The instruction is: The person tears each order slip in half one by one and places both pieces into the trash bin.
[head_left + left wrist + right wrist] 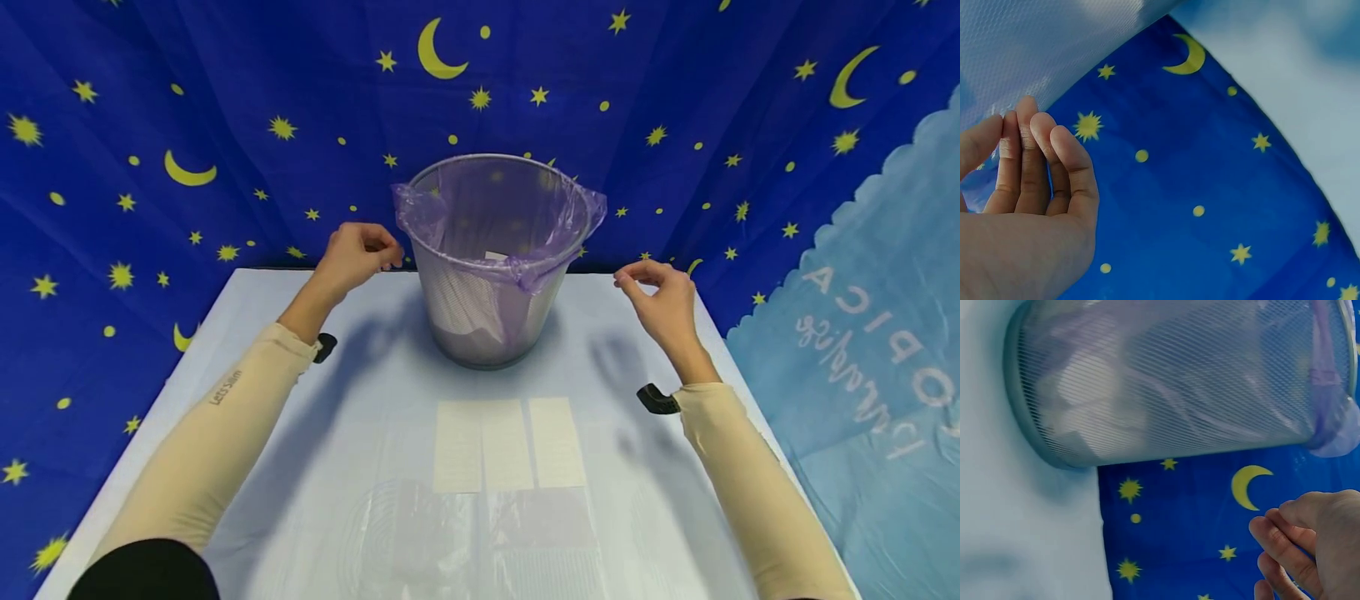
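A silvery mesh wastebasket (457, 300) stands upright at the back of the table. A translucent purple bin liner (423, 212) lines it, folded over the rim at both sides and the front. Pale items (1091, 381) show through the mesh near its bottom. My left hand (358, 252) hovers beside the left side of the rim, fingers loosely bent and holding nothing. On the other side, my right hand (660, 292) is raised away from the basket, thumb close to the fingertips, with nothing between them. In the right wrist view, its fingers (1282, 547) lie below the liner's overhang.
Three cream paper strips (506, 446) lie side by side in front of the basket. Clear plastic sheets (480, 542) lie nearer on the white table (360, 450). A blue curtain (300, 67) with moons and stars hangs behind, and a light blue cloth (862, 333) hangs at right.
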Available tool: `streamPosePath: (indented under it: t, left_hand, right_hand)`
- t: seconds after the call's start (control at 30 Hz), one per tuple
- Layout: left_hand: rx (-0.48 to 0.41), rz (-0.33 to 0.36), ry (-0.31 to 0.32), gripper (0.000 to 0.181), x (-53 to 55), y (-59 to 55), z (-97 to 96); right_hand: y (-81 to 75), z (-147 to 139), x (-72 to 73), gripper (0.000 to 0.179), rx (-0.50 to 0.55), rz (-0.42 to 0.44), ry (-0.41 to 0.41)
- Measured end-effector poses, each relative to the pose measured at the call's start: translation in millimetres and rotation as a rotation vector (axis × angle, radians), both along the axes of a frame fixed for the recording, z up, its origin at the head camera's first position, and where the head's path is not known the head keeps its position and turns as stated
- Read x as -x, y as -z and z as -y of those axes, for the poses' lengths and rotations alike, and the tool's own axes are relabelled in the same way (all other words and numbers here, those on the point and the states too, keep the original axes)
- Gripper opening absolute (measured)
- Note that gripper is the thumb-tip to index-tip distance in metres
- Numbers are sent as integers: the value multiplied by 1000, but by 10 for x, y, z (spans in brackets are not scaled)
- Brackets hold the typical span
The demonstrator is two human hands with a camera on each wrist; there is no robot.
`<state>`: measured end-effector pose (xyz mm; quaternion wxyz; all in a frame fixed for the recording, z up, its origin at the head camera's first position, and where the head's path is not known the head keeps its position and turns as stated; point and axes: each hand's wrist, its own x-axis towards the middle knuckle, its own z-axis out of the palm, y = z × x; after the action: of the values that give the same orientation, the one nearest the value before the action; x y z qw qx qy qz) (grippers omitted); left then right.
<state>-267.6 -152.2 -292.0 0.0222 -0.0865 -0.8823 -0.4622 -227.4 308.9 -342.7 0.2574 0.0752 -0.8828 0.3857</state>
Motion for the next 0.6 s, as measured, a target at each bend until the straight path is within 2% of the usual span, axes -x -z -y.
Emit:
streamPosePath:
  t: [0.37, 0.6]
  left_hand:
    - [-40, 20, 2, 15, -81, 385, 25]
    - [-57, 64, 23, 15, -127, 655, 51]
  right_hand:
    - [408, 41, -90, 11, 17, 32, 4]
    - [669, 58, -183, 8, 11, 67, 12]
